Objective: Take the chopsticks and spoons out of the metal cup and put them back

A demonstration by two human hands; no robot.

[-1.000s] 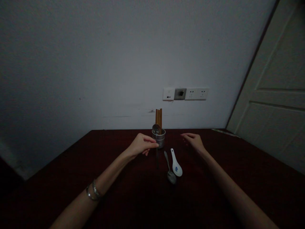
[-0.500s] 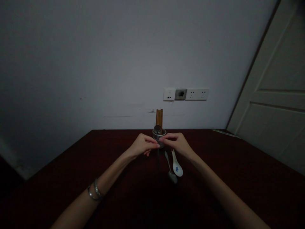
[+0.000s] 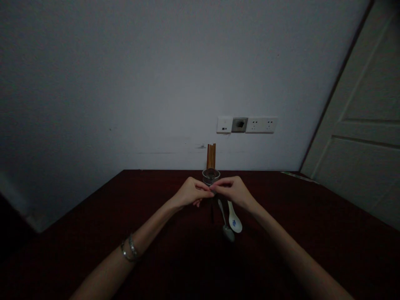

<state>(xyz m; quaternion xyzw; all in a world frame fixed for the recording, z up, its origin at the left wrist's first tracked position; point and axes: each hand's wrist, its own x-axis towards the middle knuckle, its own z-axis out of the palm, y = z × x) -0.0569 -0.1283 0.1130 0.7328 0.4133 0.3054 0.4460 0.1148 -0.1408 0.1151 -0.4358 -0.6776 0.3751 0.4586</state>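
A slim dark utensil (image 3: 212,208) hangs pinched between the left hand (image 3: 190,193) and right hand (image 3: 233,191), just before the metal holder (image 3: 211,176) on the tabletop (image 3: 93,233). Judging by this, the handover step is in hand; next, one hand must let go cleanly.

Head view, forward-down over table (image 3: 93,233)

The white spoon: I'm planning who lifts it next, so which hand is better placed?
Probably the right hand: the white spoon lies just below it, while the left hand sits farther across, beyond the metal spoon.
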